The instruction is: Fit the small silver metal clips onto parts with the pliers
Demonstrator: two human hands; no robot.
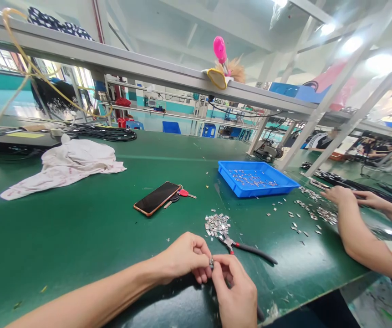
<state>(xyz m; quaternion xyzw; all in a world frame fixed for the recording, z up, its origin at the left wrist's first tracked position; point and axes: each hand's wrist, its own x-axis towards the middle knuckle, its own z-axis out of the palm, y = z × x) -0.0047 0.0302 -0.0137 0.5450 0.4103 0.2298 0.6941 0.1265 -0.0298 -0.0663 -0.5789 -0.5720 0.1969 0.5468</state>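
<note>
Silver metal piece (211,263) is sitting pinched between the closed fingers (202,269) of the left hand (182,257) and the right hand (233,291), with black-handled pliers (250,249) lying just past these fingers and a pile of small metal pieces (217,224) lying beyond them.

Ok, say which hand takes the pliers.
The right hand looks better placed: it sits nearest the red-and-black-handled pliers, whose handles lie toward its side. The left hand is farther away, though both hands pinch a small metal piece.
</note>
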